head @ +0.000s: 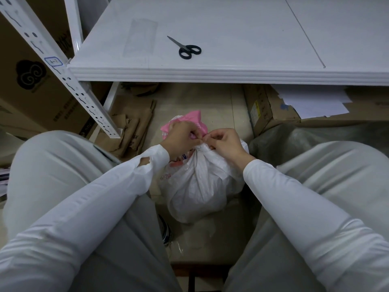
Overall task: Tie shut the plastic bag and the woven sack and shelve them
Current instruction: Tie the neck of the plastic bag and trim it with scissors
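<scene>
- While the bag [197, 186] stands on the floor between the person's knees, both hands meet at its gathered neck.
- Left hand [182, 140] curls its fingers round pink plastic [189, 118] at the bag's top.
- Right hand [226, 143] pinches the bunched white neck, touching the left.
- 1 pair of scissors [186, 49] lies on the shelf [242, 34] above, well apart from the bag.

Soft, cool, rather dim light falls from above. The flat white metal shelf [210, 28] is the brightest area, with a faint sheen along its front edge, and the beige tiled floor [210, 102] beneath it lies in shade. Wide-angle distortion bends the white perforated upright post [69, 81] and stretches the lower corners. The centre is fairly sharp and the edges are softer.
</scene>
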